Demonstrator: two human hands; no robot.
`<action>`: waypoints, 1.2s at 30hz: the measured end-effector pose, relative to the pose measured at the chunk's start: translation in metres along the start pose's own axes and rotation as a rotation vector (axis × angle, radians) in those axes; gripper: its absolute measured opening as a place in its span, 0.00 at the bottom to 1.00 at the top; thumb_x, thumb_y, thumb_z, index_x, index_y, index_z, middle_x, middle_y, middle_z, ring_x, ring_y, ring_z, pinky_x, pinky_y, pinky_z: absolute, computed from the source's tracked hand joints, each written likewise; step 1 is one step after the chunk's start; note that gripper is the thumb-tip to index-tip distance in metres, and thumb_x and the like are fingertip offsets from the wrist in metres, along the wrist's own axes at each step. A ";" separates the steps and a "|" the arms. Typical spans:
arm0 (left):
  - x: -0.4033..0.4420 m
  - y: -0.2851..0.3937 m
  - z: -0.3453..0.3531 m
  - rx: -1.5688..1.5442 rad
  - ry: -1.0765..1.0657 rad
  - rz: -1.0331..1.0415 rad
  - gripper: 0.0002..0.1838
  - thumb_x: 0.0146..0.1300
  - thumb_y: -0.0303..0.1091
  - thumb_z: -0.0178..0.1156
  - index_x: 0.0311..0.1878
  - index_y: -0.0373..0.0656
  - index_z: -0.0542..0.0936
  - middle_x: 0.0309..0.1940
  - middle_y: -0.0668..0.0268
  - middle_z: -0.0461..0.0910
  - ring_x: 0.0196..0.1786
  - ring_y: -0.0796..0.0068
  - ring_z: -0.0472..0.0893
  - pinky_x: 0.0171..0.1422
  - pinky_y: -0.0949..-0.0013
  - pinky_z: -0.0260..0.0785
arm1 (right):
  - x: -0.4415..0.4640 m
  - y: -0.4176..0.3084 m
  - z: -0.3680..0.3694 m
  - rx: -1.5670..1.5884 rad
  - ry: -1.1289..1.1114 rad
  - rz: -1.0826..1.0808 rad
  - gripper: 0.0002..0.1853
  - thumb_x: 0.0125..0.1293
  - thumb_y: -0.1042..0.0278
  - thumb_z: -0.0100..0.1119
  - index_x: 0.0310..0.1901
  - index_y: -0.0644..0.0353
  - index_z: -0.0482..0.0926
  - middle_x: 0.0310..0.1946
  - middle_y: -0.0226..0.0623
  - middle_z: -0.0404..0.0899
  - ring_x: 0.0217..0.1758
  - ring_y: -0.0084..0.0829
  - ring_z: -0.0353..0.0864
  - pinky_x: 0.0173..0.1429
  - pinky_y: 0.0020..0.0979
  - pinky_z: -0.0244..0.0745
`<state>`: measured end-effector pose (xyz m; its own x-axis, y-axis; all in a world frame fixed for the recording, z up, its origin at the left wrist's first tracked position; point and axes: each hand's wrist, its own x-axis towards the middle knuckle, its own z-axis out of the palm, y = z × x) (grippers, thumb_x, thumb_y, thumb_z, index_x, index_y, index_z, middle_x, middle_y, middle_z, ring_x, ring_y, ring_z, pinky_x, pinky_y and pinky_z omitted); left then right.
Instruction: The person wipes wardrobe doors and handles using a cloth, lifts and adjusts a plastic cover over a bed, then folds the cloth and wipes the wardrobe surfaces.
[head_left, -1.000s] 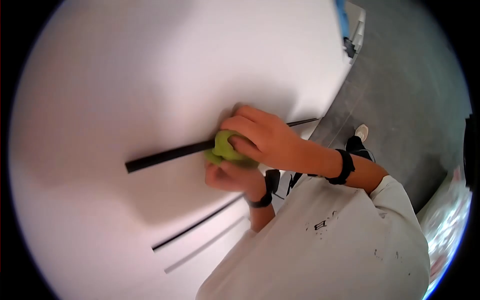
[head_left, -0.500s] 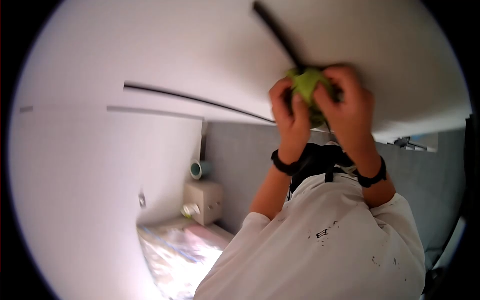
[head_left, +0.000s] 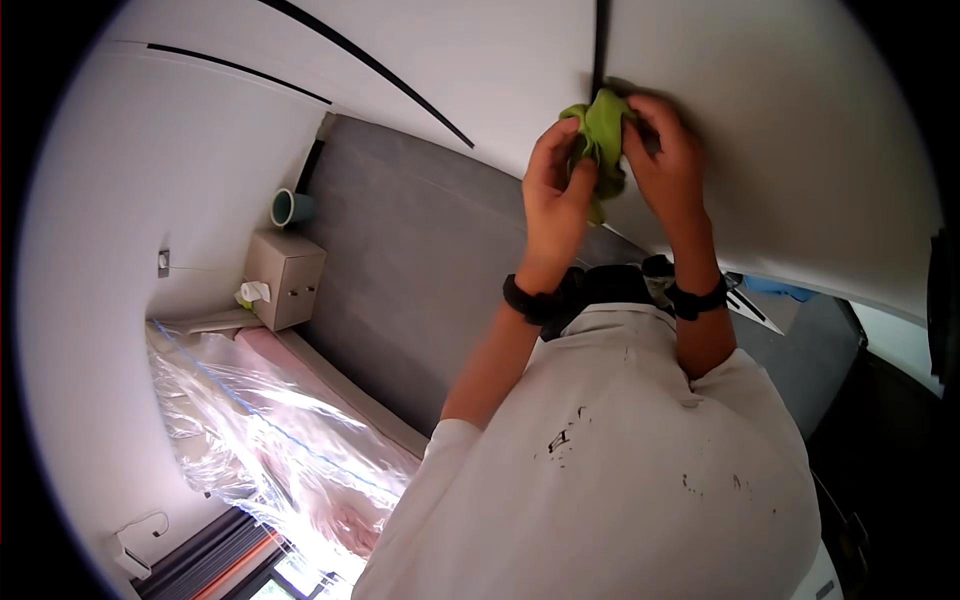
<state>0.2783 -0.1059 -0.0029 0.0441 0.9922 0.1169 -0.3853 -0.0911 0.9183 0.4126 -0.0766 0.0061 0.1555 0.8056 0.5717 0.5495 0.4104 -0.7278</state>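
A crumpled green cloth [head_left: 604, 128] is bunched between my two hands, close to a white panel [head_left: 760, 130]. My left hand [head_left: 556, 205] is closed on the cloth's left side, with thumb and fingers pinching it. On the other side my right hand [head_left: 668, 150] grips the cloth's edge, its fingers bent toward the panel. A narrow black strip [head_left: 600, 45] on the panel runs down to the top of the cloth. Part of the cloth is hidden behind my fingers. Each wrist wears a black band.
Another black strip [head_left: 375, 70] crosses the white surface to the left. Below lies a grey floor [head_left: 410, 230]. A small cabinet [head_left: 285, 280] stands by the left wall, near a teal bin [head_left: 292, 207]. Clear plastic sheeting [head_left: 270, 420] covers a bed at lower left.
The view has swung, so the floor, cabinet and bed show more fully and sharply. Both hands still hold the cloth, which sits slightly higher in view and looks more loosely gathered.
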 end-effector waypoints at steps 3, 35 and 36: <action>-0.004 -0.006 0.018 -0.081 0.039 0.058 0.26 0.63 0.16 0.50 0.65 0.35 0.63 0.62 0.57 0.68 0.62 0.70 0.70 0.64 0.69 0.63 | -0.004 0.004 -0.021 0.078 0.048 0.049 0.12 0.58 0.74 0.63 0.45 0.61 0.78 0.33 0.39 0.82 0.31 0.31 0.83 0.38 0.30 0.77; 0.098 0.079 0.118 0.906 0.188 1.272 0.32 0.46 0.32 0.56 0.59 0.30 0.70 0.48 0.45 0.66 0.43 0.48 0.69 0.43 0.51 0.62 | -0.040 0.020 -0.172 -0.437 0.190 -0.242 0.08 0.53 0.71 0.63 0.34 0.63 0.78 0.24 0.38 0.77 0.21 0.36 0.72 0.28 0.32 0.65; 0.098 0.077 0.116 0.917 0.171 1.247 0.32 0.46 0.32 0.56 0.59 0.30 0.70 0.51 0.43 0.66 0.46 0.46 0.70 0.46 0.51 0.61 | -0.039 0.020 -0.171 -0.457 0.203 -0.271 0.08 0.53 0.71 0.64 0.34 0.63 0.78 0.23 0.38 0.76 0.20 0.34 0.72 0.27 0.30 0.65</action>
<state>0.3599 -0.0255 0.1230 0.0107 0.2433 0.9699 0.5803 -0.7914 0.1921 0.5579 -0.1726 0.0340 0.0891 0.5807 0.8092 0.8842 0.3280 -0.3327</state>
